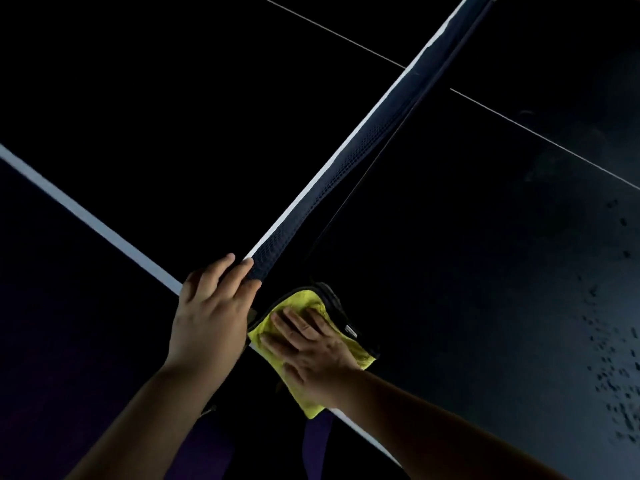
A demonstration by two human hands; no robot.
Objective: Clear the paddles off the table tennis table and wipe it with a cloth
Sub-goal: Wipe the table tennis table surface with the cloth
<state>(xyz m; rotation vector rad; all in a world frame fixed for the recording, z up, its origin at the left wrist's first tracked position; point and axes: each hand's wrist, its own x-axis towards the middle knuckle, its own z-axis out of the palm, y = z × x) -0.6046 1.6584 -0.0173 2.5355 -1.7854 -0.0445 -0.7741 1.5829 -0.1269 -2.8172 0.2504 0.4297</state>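
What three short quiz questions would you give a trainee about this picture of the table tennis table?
1. True or false: the right hand presses flat on the yellow cloth.
2. What does the left hand grip? A. the end of the net; B. a paddle; C. a spray bottle.
3. Fill in: the number of paddles seen on the table is ____.

Key: 1 true; 2 A; 3 zero.
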